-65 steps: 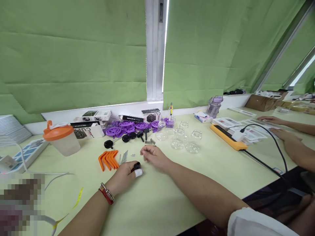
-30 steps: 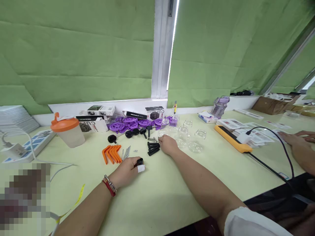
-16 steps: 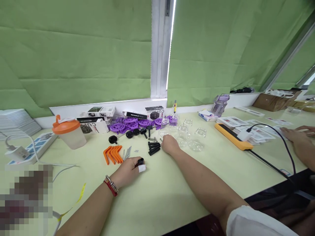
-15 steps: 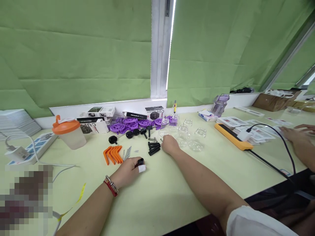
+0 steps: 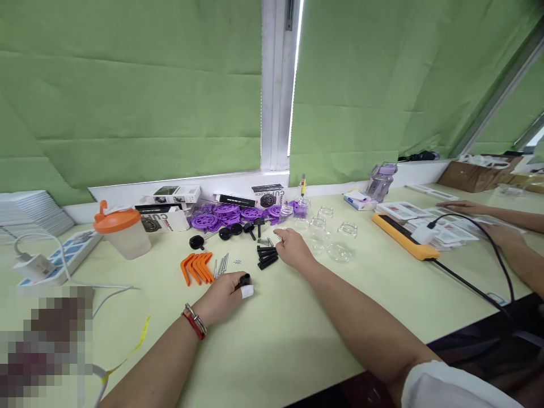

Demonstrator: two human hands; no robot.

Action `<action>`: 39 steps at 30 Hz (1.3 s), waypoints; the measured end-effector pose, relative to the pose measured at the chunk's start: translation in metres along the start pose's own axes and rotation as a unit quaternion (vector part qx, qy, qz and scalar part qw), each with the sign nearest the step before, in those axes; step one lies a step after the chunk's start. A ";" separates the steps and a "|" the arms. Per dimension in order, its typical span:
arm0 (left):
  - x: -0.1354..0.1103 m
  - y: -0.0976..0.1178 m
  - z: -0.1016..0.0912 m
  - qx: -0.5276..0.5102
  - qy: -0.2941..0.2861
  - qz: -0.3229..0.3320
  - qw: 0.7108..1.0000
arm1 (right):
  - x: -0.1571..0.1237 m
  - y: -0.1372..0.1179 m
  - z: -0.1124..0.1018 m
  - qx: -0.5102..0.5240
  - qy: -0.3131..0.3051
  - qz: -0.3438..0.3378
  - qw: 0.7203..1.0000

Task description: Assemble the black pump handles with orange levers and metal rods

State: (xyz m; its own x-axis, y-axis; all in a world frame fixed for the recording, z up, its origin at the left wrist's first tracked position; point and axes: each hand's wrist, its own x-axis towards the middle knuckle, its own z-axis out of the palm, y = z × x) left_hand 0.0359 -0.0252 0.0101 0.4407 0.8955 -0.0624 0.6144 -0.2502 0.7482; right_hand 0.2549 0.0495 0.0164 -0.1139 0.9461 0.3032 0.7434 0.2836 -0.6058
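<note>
My left hand (image 5: 224, 294) rests on the pale green table (image 5: 272, 340), fingers closed on a small black knob-like part (image 5: 243, 280); one fingertip wears white tape. My right hand (image 5: 294, 249) is stretched out further back, fingers pinched together at a small spring (image 5: 277, 236), just right of a little pile of black pins (image 5: 267, 256) and loose springs (image 5: 264, 242). Clear glass jars (image 5: 331, 238) stand just right of that hand. Orange angled pieces (image 5: 196, 267) and several metal screws (image 5: 221, 265) lie left of the pins.
Purple wheel-shaped parts (image 5: 229, 214), black knobs (image 5: 232, 231) and printed boxes (image 5: 168, 208) line the back. An orange-lidded shaker cup (image 5: 121, 229) and a power strip (image 5: 63, 258) sit at left. At right lie a yellow device (image 5: 402, 236) with a black cable and another person's hands (image 5: 493, 232).
My right hand moved from near my left hand out to the springs, then lifted slightly with fingers pinched. The black pins came into view. My left hand stayed put with the black part.
</note>
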 end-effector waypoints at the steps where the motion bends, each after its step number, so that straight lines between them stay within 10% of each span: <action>1: 0.000 0.000 0.000 -0.001 0.000 0.001 1.000 | -0.005 -0.006 0.000 0.080 -0.002 -0.011 0.997; 5: 0.001 -0.001 0.001 -0.004 0.004 0.012 1.000 | -0.029 -0.031 0.011 0.349 -0.090 -0.028 0.932; 10: 0.002 -0.006 0.002 -0.010 0.019 0.024 0.999 | -0.049 -0.045 0.027 0.385 -0.182 -0.104 0.899; 39: 0.000 0.000 0.000 -0.027 -0.002 0.043 0.999 | -0.050 -0.038 0.027 0.274 -0.156 -0.237 0.919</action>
State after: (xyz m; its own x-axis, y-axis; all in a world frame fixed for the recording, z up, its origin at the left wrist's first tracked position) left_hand 0.0360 -0.0250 0.0101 0.4929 0.8701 0.0024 0.5380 -0.3070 0.7851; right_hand 0.2144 -0.0041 0.0048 -0.5862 0.6705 0.4547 0.1271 0.6304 -0.7658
